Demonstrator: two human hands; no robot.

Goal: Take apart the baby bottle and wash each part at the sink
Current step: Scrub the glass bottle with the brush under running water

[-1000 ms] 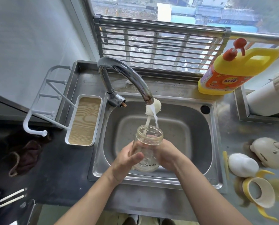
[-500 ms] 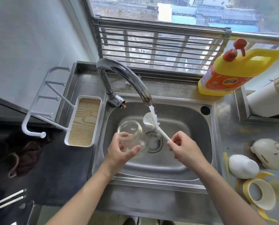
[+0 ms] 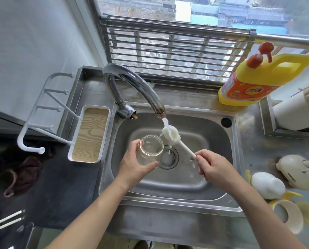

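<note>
We grip the bottle (image 3: pixel 151 150) in our left hand (image 3: pixel 134 166); our right hand (image 3: pixel 214 168) pinches the brush (image 3: pixel 170 135). Wet glass may slip.

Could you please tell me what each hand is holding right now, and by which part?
The left hand grips the glass bottle around its body; the right hand pinches the brush by its handle's end.

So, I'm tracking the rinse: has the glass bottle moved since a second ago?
Yes. The glass bottle has shifted left, out from under the faucet spout; the brush now sits in the stream.
</note>
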